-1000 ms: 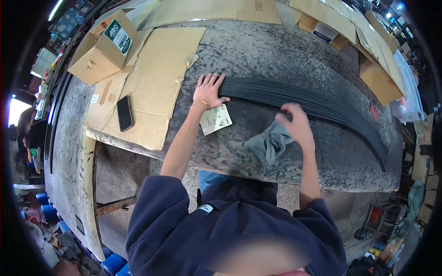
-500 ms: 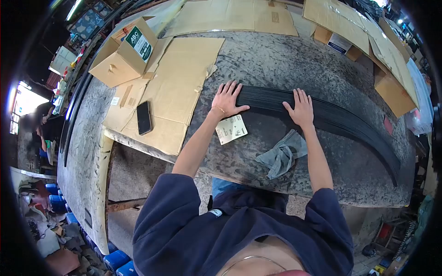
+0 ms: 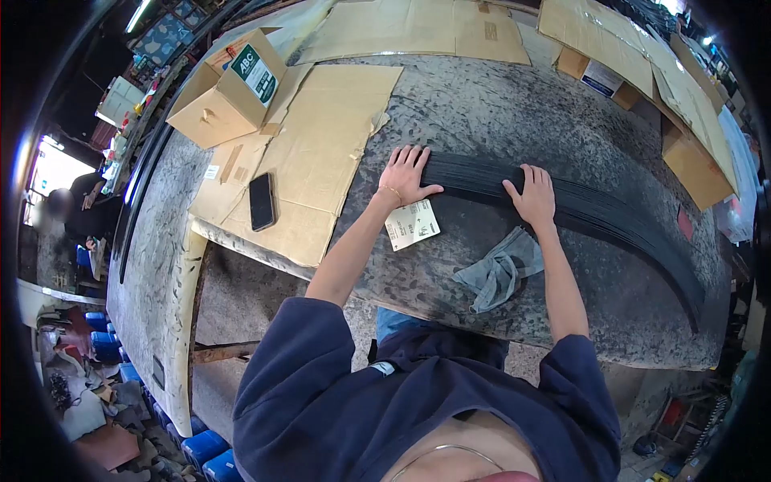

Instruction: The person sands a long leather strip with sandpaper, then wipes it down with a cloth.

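A long bundle of thin black strips (image 3: 618,215) lies on the dark worktable (image 3: 450,96) and curves down toward the right. My left hand (image 3: 407,175) rests at the bundle's left end, fingers spread, thumb pointing right. Farther right, my right hand (image 3: 533,195) lies on the middle part of the strips, its thumb held apart from the fingers. Just below my left hand is a cream printed card (image 3: 414,225). A crumpled grey cloth (image 3: 498,271) sits beside my right forearm.
On the left, a black phone (image 3: 262,202) lies on flat cardboard (image 3: 321,145), near an open cardboard box (image 3: 217,104). More cardboard (image 3: 699,165) stands at the upper right. Another person (image 3: 84,209) is at the far left. Blue containers (image 3: 205,450) are on the floor.
The whole view has shifted slightly. My right hand's fingers now lie closer together on the strips. My left hand stays at the bundle's left end.
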A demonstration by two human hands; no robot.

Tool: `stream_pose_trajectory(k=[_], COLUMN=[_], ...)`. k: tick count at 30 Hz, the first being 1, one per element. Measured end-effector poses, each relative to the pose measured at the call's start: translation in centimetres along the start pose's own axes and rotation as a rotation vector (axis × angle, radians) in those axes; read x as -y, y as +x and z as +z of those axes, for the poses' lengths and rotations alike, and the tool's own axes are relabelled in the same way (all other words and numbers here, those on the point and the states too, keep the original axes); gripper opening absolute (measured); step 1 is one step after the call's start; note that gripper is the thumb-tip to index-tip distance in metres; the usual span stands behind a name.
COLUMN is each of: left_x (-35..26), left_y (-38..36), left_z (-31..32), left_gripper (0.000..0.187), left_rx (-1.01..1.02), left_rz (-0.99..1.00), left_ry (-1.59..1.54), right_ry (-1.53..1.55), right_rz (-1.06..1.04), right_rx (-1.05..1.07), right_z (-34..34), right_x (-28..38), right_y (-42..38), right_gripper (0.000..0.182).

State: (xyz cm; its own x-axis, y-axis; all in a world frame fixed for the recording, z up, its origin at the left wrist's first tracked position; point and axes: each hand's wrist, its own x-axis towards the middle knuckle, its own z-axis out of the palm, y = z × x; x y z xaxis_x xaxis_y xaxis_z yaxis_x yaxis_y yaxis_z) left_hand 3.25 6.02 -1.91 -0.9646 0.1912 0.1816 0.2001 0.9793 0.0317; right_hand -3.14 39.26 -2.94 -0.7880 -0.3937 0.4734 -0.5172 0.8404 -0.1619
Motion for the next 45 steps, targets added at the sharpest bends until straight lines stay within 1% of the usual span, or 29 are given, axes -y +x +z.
stream_pose_trajectory(k=[1, 5, 8, 10, 11, 13, 14, 16, 18, 20, 21, 22, 24, 26, 28, 30, 32, 34, 35, 36, 38, 40, 42, 43, 44, 45], left_x=[-0.1, -0.2, -0.2, -0.1, -0.1, -0.3, -0.3, -0.4, -0.3, -1.7, -2.8, -4.1, -7.2, -8.1, -8.1, -7.9, -7.8, -7.5, -7.1, -6.3, -3.8, 1.3, 3.6, 3.3, 3.1, 3.0], left_y=[0.0, 0.0, 0.0, 0.1, 0.1, 0.1, 0.1, 0.1, 0.8, 1.0, 1.6, 2.1, 3.0, 3.1, 3.6, 3.2, 3.2, 3.3, 3.4, 3.5, 2.9, 2.4, 1.0, 0.6, 0.6, 0.5], left_z=[-0.1, -0.4, -0.2, -0.4, -0.6, -0.7, -0.6, -0.6, -1.2, -1.0, -0.9, -0.2, 1.9, 2.9, 3.1, 2.8, 2.7, 2.6, 2.4, 2.2, 0.9, 2.7, 3.3, 3.3, 3.4, 3.3], left_gripper=[0.102, 0.102, 0.101, 0.101, 0.101, 0.102, 0.102, 0.102, 0.101, 0.098, 0.095, 0.092, 0.087, 0.084, 0.081, 0.078, 0.079, 0.080, 0.081, 0.081, 0.080, 0.081, 0.080, 0.082, 0.079, 0.076], left_rx=[-0.005, 0.031, -0.002, 0.008, 0.006, 0.042, 0.043, 0.015, 0.020, 0.069, 0.020, -0.070, -0.126, -0.132, -0.138, -0.122, -0.110, -0.101, -0.089, -0.090, -0.254, -0.415, -0.402, -0.339, -0.248, -0.268], left_rz=[0.002, -0.002, 0.009, 0.008, 0.009, -0.004, -0.007, -0.005, 0.005, 0.001, 0.052, 0.111, 0.096, 0.072, 0.041, 0.065, 0.054, 0.093, 0.113, 0.115, -0.152, -0.450, -0.644, -0.637, -0.602, -0.603], left_ry=[0.012, 0.026, 0.046, 0.029, 0.029, 0.020, 0.018, 0.032, 0.026, 0.117, 0.042, -0.067, -0.122, -0.116, -0.103, -0.093, -0.095, -0.109, -0.189, -0.186, -0.335, -0.312, -0.566, -0.686, -0.619, -0.624], right_ry=[0.010, 0.014, 0.012, -0.009, -0.010, -0.082, -0.029, -0.090, -0.077, -0.103, -0.098, -0.098, -0.089, -0.086, -0.077, -0.103, -0.093, -0.115, -0.106, -0.106, -0.090, -0.090, -0.080, -0.084, -0.090, -0.090], right_rz=[-0.005, -0.020, -0.004, 0.028, 0.028, 0.051, -0.001, -0.079, -0.062, -0.072, -0.082, -0.086, -0.093, -0.102, -0.115, -0.125, -0.137, -0.122, -0.111, -0.110, -0.081, -0.059, -0.045, -0.049, -0.051, -0.050], right_rx=[-0.016, -0.030, 0.001, 0.121, 0.119, 0.134, 0.158, 0.166, 0.166, 0.193, 0.169, 0.167, 0.147, 0.141, 0.133, 0.106, 0.097, 0.110, 0.125, 0.122, 0.148, 0.166, 0.188, 0.191, 0.193, 0.185], right_z=[0.0, 0.2, 0.4, 0.2, 0.0, -0.2, -0.2, 1.2, 1.4, 1.6, 1.6, 1.7, 1.9, 2.0, 2.1, 2.2, 2.2, 2.2, 2.3, 2.3, 2.0, 1.4, 1.3, 1.3, 1.4, 1.4], right_x=[0.0, 0.0, -0.3, -0.2, 0.2, 1.6, 2.5, 4.1, 3.8, 3.8, 3.7, 3.6, 3.5, 3.4, 3.3, 3.3, 3.4, 3.4, 3.3, 3.3, 3.5, 3.7, 4.0, 4.0, 4.0, 3.9], right_y=[0.0, 0.0, 0.0, 0.3, 0.3, 0.4, 0.6, 0.1, 1.0, 0.5, 0.5, 0.6, 0.5, 0.2, 0.6, 0.5, 0.5, 0.5, 0.5, 0.5, 0.5, 0.6, 0.5, 0.6, 0.7, 0.8], right_gripper=[0.061, 0.061, 0.064, 0.073, 0.073, 0.083, 0.091, 0.091, 0.093, 0.096, 0.095, 0.095, 0.093, 0.091, 0.090, 0.089, 0.087, 0.087, 0.089, 0.089, 0.092, 0.092, 0.093, 0.093, 0.093, 0.093])
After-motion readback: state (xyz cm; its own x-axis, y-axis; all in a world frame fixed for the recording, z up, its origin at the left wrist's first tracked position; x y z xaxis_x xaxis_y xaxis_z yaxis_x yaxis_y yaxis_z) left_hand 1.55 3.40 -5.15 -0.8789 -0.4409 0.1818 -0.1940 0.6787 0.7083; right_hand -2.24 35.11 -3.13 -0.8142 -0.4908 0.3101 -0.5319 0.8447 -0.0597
